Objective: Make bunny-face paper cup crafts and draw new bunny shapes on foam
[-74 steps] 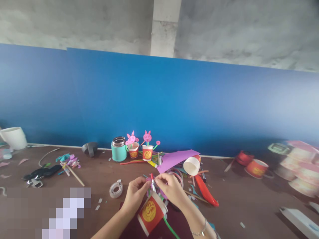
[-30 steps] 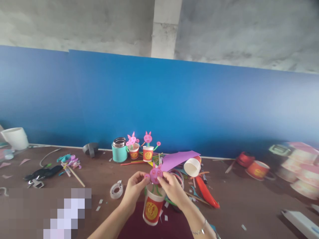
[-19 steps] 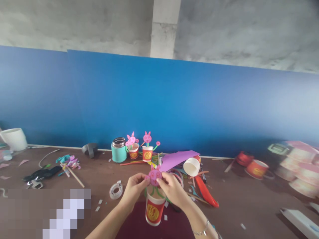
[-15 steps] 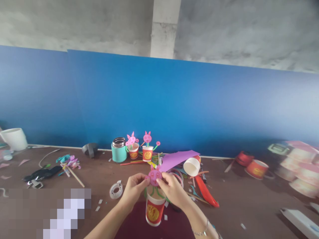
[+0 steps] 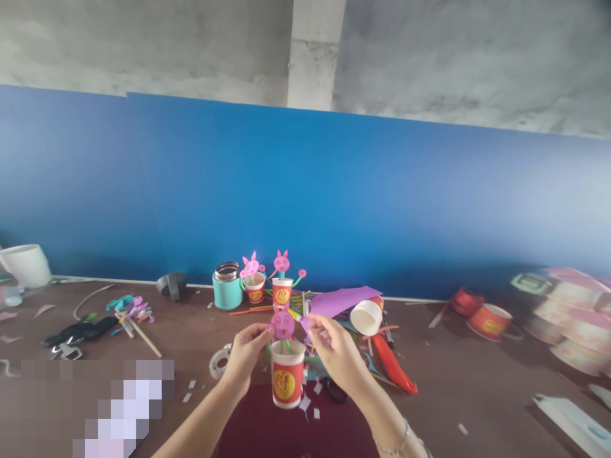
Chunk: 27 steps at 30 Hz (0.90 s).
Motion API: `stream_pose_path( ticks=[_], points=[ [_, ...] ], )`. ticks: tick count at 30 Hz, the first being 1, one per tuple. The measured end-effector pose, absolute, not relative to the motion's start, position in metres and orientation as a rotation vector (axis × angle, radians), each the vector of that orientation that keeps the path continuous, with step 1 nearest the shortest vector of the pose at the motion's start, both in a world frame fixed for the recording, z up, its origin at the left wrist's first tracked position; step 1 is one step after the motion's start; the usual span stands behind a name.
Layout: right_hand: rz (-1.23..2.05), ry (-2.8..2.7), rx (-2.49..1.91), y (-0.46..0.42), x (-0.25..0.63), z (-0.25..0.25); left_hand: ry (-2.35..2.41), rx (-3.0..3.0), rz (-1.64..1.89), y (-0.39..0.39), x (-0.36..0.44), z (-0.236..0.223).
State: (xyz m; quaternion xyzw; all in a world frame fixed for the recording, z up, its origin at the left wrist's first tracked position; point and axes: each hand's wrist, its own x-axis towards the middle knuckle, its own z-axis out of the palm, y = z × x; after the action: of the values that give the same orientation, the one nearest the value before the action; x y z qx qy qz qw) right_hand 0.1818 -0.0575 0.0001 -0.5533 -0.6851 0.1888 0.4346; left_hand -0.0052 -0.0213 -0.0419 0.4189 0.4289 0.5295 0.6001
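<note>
My left hand (image 5: 248, 353) pinches the left edge of a pink paper animal head (image 5: 283, 324) with pointed ears and a drawn face. The head stands on green stems above a red and white paper cup (image 5: 287, 376) with a round yellow emblem. The cup is upright in front of me. Just right of the head, my right hand (image 5: 337, 346) has thumb and forefinger drawn together at the tips, apart from the head. A small purplish patch shows at those tips, but I cannot make out whether it is held.
Behind stand two similar cup figures (image 5: 282, 294) and a teal jar (image 5: 228, 289). Purple paper (image 5: 341, 300), a tipped paper cup (image 5: 366, 318) and a red balloon (image 5: 394, 366) lie to the right. A tape roll (image 5: 219, 362) is left; stacked cups (image 5: 577, 312) stand far right.
My right hand has come off the pink head and moved right. My left hand keeps its pinch, and head and cup have shifted slightly left and up in the view.
</note>
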Motion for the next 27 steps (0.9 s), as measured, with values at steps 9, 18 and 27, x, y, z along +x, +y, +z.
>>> stream_pose_path(
  ticks=[9, 18, 27],
  points=[
    [0.389, -1.936, -1.79, -0.053, 0.196, -0.009, 1.207, 1.032, 1.352, 0.003, -0.035, -0.048],
    [0.482, -2.188, -1.812, -0.064, 0.168, -0.023, 1.248, 1.191, 1.409, 0.014, -0.044, -0.063],
    [0.055, -2.335, -1.795, -0.069, 0.131, -0.047, 1.255, 1.215, 1.448, 0.018, -0.043, -0.068]
  ],
)
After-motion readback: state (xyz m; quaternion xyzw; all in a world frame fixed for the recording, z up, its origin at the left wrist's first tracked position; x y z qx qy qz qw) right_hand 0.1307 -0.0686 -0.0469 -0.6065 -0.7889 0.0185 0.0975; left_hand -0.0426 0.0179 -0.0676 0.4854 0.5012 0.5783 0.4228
